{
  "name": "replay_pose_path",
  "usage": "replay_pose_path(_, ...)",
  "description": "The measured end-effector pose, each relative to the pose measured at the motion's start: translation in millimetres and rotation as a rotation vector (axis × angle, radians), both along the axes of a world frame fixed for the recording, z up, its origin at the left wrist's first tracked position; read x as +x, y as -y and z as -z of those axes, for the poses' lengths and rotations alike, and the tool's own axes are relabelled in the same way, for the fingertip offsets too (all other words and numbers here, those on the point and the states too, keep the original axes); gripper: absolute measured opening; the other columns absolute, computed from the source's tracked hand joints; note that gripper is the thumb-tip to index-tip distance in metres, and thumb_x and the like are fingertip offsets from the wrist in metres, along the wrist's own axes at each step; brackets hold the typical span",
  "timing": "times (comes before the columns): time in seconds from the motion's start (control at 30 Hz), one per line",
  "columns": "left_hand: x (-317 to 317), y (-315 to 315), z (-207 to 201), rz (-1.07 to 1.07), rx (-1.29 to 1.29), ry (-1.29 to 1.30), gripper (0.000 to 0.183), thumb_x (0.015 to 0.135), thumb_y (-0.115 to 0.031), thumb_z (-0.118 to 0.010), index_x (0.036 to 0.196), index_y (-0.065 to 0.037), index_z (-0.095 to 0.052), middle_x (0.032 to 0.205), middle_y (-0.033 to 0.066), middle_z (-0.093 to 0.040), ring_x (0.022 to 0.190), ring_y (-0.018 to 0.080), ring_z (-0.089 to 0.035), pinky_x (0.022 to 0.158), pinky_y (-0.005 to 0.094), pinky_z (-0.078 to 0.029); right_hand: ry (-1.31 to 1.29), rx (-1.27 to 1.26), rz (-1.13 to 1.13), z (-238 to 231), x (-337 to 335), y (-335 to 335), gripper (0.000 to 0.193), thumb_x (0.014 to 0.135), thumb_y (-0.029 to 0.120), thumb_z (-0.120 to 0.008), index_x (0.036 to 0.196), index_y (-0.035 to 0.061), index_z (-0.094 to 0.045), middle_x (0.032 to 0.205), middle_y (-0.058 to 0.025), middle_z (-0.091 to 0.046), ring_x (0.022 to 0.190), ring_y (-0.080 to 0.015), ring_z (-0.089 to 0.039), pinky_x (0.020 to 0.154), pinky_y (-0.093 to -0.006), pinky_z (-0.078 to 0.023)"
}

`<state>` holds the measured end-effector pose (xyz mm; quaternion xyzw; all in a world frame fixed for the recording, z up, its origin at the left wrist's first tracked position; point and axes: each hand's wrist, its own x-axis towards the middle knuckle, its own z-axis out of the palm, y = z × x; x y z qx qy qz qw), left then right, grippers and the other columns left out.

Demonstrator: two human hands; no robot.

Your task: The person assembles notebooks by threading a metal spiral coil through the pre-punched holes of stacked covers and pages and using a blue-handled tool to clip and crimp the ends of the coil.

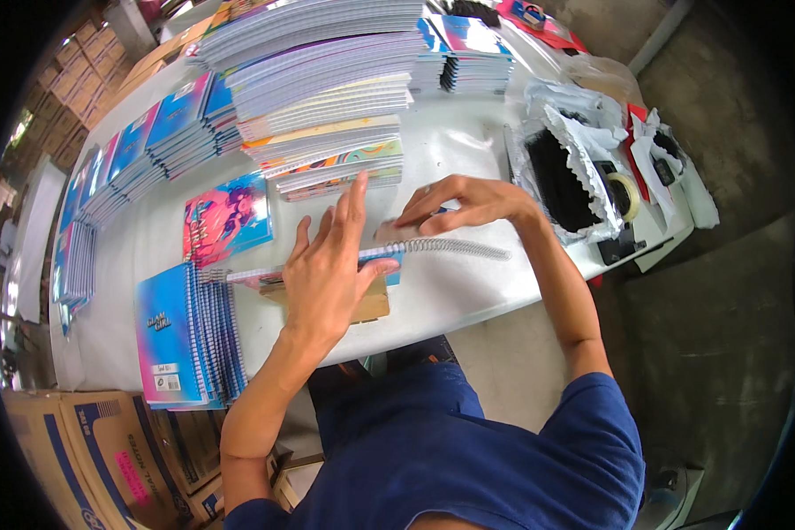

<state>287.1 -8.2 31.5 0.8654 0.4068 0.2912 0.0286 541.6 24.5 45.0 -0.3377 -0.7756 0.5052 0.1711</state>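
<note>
A notebook [394,267] stands on edge in front of me, its bound edge up, on a brown block [373,306]. A wire-like spiral coil [459,248] runs along that edge and sticks out well past its right end. My left hand [320,276] straddles the notebook, thumb on the near side, fingers stretched up and away over the far side. Just beyond the coil, my right hand [468,205] is closed with bent fingers pointing left. A bit of blue shows under them; what they hold is hidden. Part of the notebook is hidden behind my left hand.
Blue spiral notebooks [170,331] are stacked at the near left, beside a loose pink-and-blue cover [228,218]. A tall pile of page blocks [322,88] rises beyond my hands. At the right lie a torn plastic bag [561,177] and a tape roll [625,196]. Cardboard boxes [106,459] stand lower left.
</note>
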Motion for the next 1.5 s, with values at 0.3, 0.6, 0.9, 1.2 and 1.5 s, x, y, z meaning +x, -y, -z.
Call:
replay_pose_path(0.3, -8, -2, 3, -0.037, 0.059, 0.006, 0.111, 0.061, -0.046, -0.079, 0.152, -0.016, -0.023, 0.129, 0.0083, -0.060, 0.109, 0.0275, -0.063, 0.098, 0.0486, -0.046, -0.264, -0.052, 0.060, 7, 9, 5, 0.043, 0.087, 0.031, -0.069, 0.116, -0.0005, -0.068, 0.117, -0.0183, -0.065, 0.111, -0.0272, -0.058, 0.096, -0.0373, -0.044)
replay_pose_path(0.6, -24, -2, 3, -0.086, 0.108, 0.007, 0.108, 0.061, -0.046, -0.079, 0.151, -0.019, -0.028, 0.125, 0.0084, -0.062, 0.108, 0.0295, -0.064, 0.098, 0.0504, -0.044, -0.438, -0.116, 0.004, 14, -8, -2, 0.043, 0.087, 0.033, -0.069, 0.114, -0.0008, -0.069, 0.116, -0.0176, -0.067, 0.110, -0.0264, -0.060, 0.096, -0.0367, -0.045)
replay_pose_path(0.9, -43, -1, 6, -0.139, 0.092, 0.009, 0.106, 0.060, -0.039, -0.083, 0.151, -0.020, -0.030, 0.126, 0.0076, -0.062, 0.111, 0.0312, -0.063, 0.101, 0.0524, -0.040, -0.242, -0.077, 0.085, 11, -39, -3, 0.052, 0.085, 0.042, -0.069, 0.110, -0.0042, -0.070, 0.109, -0.0194, -0.068, 0.102, -0.0281, -0.063, 0.093, -0.0391, -0.047)
replay_pose_path(1.2, -53, 0, 6, -0.149, 0.091, 0.008, 0.108, 0.060, -0.037, -0.084, 0.151, -0.021, -0.028, 0.128, 0.0066, -0.059, 0.111, 0.0324, -0.062, 0.104, 0.0541, -0.034, -0.010, 0.013, 0.153, 10, -61, -8, 0.047, 0.082, 0.036, -0.073, 0.105, -0.0053, -0.071, 0.113, -0.0215, -0.067, 0.117, -0.0294, -0.057, 0.099, -0.0400, -0.043)
replay_pose_path(1.5, -62, -4, 5, -0.185, 0.107, 0.018, 0.109, 0.059, -0.040, -0.083, 0.151, -0.021, -0.029, 0.129, 0.0046, -0.060, 0.114, 0.0360, -0.059, 0.106, 0.0578, -0.031, -0.210, -0.067, 0.092, 10, -61, -15, 0.049, 0.085, 0.032, -0.067, 0.107, -0.0114, -0.067, 0.117, -0.0240, -0.064, 0.112, -0.0305, -0.058, 0.100, -0.0386, -0.041)
